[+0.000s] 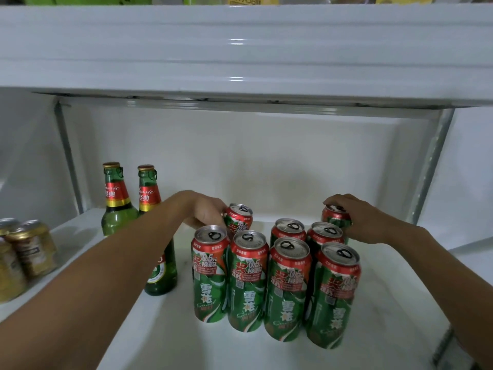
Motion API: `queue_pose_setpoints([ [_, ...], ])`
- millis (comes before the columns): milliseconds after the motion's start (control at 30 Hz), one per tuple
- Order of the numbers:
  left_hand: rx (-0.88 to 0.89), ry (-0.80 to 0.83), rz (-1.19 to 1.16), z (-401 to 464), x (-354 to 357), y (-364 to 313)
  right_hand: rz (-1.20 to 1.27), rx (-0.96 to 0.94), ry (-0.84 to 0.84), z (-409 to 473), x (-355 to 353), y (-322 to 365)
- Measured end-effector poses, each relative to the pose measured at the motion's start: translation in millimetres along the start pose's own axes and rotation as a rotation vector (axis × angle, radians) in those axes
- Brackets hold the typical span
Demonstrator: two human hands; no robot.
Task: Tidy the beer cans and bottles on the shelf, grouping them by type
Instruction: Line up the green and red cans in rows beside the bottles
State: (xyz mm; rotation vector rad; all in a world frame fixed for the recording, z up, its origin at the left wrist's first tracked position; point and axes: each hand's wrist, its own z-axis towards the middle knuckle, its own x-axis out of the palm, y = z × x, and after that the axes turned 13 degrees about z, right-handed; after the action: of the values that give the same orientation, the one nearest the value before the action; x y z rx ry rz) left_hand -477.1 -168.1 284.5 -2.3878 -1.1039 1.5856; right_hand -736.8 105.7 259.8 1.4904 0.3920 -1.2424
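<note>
Several tall red-and-green beer cans (pixel 248 281) stand in two rows at the middle of the white shelf (pixel 170 343). Behind the left end, my left hand (pixel 206 212) grips a tilted can (pixel 238 218) of the same kind. At the back right, my right hand (pixel 360 220) is closed over the top of another upright can (pixel 334 213). Two green glass beer bottles with red neck labels stand to the left: one (pixel 114 201) near the back, the other (pixel 160 263) partly hidden behind my left forearm.
Gold-coloured cans (pixel 29 249) stand at the far left on the neighbouring shelf section. A metal upright (pixel 68 158) divides the sections, with another upright (pixel 434 161) on the right. The upper shelf board (pixel 240 54) hangs low overhead.
</note>
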Motion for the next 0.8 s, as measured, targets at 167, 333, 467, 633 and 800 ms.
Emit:
queue_pose_setpoints([
  [167,0.006,-0.134,0.004,-4,3,-20,0.073,-0.011,0.000,0,-3,0],
  [333,-0.049,-0.120,0.178,-16,-9,-25,0.089,-0.012,-0.031,-3,-2,-1],
  [467,-0.135,-0.141,0.359,-25,-17,-24,0.091,-0.022,-0.104,-6,-1,4],
  [633,-0.130,-0.205,0.473,-23,-14,-23,0.110,0.010,-0.159,-3,-9,19],
  [800,-0.108,-0.217,0.656,-32,-21,-26,0.149,-0.043,-0.236,4,-26,79],
])
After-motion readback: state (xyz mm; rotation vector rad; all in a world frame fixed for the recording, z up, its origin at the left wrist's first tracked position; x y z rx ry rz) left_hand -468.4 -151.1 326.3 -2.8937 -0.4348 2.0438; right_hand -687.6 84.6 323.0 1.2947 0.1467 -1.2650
